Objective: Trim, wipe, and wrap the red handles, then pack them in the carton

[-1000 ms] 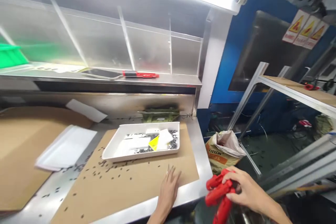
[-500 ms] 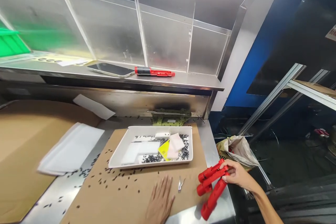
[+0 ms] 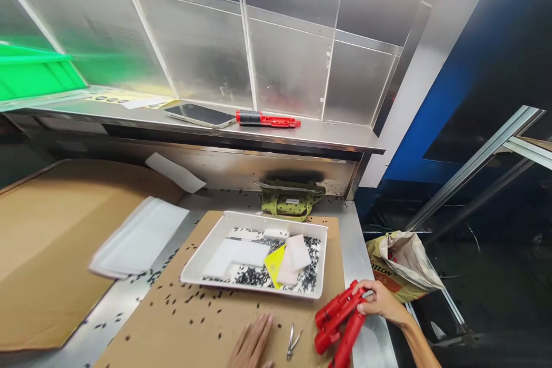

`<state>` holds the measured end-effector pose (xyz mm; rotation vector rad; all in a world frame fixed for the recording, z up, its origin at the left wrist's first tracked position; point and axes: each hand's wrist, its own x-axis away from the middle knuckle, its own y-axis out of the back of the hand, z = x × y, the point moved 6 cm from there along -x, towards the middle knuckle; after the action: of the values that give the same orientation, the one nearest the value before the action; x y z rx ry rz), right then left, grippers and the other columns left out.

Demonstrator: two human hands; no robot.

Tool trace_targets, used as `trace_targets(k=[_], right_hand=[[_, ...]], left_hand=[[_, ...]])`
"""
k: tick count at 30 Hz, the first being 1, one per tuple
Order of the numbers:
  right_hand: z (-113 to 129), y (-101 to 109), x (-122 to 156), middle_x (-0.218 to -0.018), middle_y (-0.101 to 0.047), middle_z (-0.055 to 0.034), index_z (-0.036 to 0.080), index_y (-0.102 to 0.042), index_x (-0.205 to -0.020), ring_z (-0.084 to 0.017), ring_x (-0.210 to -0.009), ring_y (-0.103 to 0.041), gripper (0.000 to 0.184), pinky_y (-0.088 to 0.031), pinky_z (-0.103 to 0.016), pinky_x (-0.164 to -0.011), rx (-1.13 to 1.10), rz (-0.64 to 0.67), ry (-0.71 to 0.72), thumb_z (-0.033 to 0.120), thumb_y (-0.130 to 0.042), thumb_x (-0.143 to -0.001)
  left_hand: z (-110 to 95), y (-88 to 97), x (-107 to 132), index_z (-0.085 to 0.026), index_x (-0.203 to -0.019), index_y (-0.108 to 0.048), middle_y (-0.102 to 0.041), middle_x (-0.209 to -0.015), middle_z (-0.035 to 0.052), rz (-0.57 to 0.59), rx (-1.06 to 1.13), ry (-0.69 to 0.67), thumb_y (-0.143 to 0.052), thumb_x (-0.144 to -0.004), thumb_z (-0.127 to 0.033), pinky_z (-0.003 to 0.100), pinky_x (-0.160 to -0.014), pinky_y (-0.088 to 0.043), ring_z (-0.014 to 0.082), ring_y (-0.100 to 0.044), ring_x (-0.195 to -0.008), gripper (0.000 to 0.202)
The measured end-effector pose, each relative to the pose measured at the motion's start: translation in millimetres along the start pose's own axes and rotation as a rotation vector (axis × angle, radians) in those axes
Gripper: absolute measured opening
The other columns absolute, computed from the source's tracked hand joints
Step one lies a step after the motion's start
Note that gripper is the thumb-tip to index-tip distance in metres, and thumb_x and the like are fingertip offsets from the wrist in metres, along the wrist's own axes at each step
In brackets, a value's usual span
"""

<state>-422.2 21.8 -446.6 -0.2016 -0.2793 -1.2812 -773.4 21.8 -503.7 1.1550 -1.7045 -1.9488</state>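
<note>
On cardboard [image 3: 172,330], left hand [image 3: 251,345] rests; right hand [image 3: 382,301] grips red parts [image 3: 338,321].

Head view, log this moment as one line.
right hand: holding red parts; left hand: on cardboard; pliers: between hands

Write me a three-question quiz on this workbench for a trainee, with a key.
1. Which hand holds the red plastic tubular parts?

2. What lies on the flat brown cardboard sheet between the left hand and those parts?
a) a green plastic bin
b) a small silver metal two-handled tool
c) a flat dark-screened phone

3. True or false: the flat yellow card lies inside the shallow white tray.

Key: 1. the right hand; 2. b; 3. true.
</note>
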Motion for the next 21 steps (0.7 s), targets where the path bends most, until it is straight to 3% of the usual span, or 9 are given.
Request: trace_targets(k=[2,4,5,7,9,11,16,21], right_hand=[[-0.7,1.7,-2.4,-0.077,-0.061,0.0046,0.015,-0.061,-0.098,-0.006,-0.055,-0.052,0.033,-0.043,-0.02,-0.053,-0.008,0.005,0.003,0.03,-0.078,-0.074],[-0.2,2.3,-5.2,-0.077,-0.061,0.0045,0.015,-0.061,-0.098,-0.006,-0.056,-0.053,0.033,-0.042,-0.02,-0.052,-0.01,0.011,0.005,0.03,-0.079,-0.074],[0.5,2.0,-6.7,-0.077,-0.061,0.0046,0.015,-0.061,-0.097,-0.006,-0.055,-0.052,0.034,-0.042,-0.02,-0.052,-0.01,0.013,0.005,0.03,-0.079,-0.073],[3.0,0.8,-9.4,-0.073,-0.06,0.0054,0.015,-0.061,-0.096,-0.006,-0.053,-0.05,0.035,-0.04,-0.019,-0.05,-0.01,0.015,0.005,0.032,-0.08,-0.072],[7.1,0.2,-11.0,-0.075,-0.061,0.005,0.015,-0.062,-0.096,-0.005,-0.052,-0.05,0.036,-0.04,-0.019,-0.05,-0.011,0.008,0.011,0.033,-0.08,-0.071],[10.9,0.3,-11.4,-0.082,-0.063,0.0031,0.015,-0.062,-0.097,-0.005,-0.054,-0.051,0.038,-0.041,-0.019,-0.051,-0.015,0.003,0.016,0.033,-0.081,-0.07],[9.1,-1.4,-13.1,-0.073,-0.061,0.0054,0.015,-0.062,-0.099,-0.006,-0.054,-0.053,0.038,-0.043,-0.02,-0.053,-0.022,0.028,-0.01,0.032,-0.081,-0.07],[1.0,-6.4,-15.5,-0.07,-0.06,0.0064,0.015,-0.061,-0.1,-0.007,-0.054,-0.054,0.034,-0.045,-0.022,-0.055,-0.016,0.04,-0.03,0.029,-0.079,-0.075]], left_hand=[[25.6,3.1,-23.8,-0.01,-0.153,-0.015,-0.049,-0.144,0.021,0.032,-0.012,0.091,-0.036,-0.092,-0.022,0.05,-0.108,-0.032,0.0323,-0.045,-0.133,0.065],[54.2,5.7,-54.0,-0.012,-0.144,-0.04,-0.05,-0.142,0.0226,0.111,-0.001,0.156,-0.032,-0.092,-0.013,0.059,-0.107,-0.029,0.0363,-0.046,-0.132,0.053],[65.6,7.0,-68.9,-0.017,-0.137,-0.05,-0.057,-0.136,0.0187,0.172,0.019,0.15,-0.033,-0.091,-0.011,0.058,-0.105,-0.033,0.0342,-0.052,-0.125,0.049],[79.6,10.8,-92.8,-0.022,-0.113,-0.066,-0.072,-0.108,0.0078,0.316,0.078,0.092,-0.041,-0.091,-0.011,0.044,-0.091,-0.047,0.0245,-0.066,-0.1,0.035],[85.1,16.7,-106.3,-0.019,-0.091,-0.069,-0.071,-0.08,0.0007,0.439,0.101,0.063,-0.049,-0.092,-0.015,0.035,-0.073,-0.053,0.0178,-0.067,-0.074,0.019],[84.0,21.4,-112.7,-0.015,-0.082,-0.066,-0.066,-0.072,-0.0016,0.519,0.091,0.069,-0.055,-0.093,-0.022,0.033,-0.066,-0.053,0.0151,-0.064,-0.066,0.016],[73.7,16.1,-129.6,-0.014,-0.091,-0.065,-0.068,-0.083,0.0009,0.583,0.059,0.119,-0.057,-0.093,-0.029,0.036,-0.072,-0.056,0.0163,-0.066,-0.075,0.017],[73.7,5.6,-154.2,-0.015,-0.1,-0.065,-0.069,-0.093,0.0036,0.499,0.071,0.176,-0.057,-0.093,-0.028,0.04,-0.078,-0.057,0.019,-0.067,-0.085,0.017]])
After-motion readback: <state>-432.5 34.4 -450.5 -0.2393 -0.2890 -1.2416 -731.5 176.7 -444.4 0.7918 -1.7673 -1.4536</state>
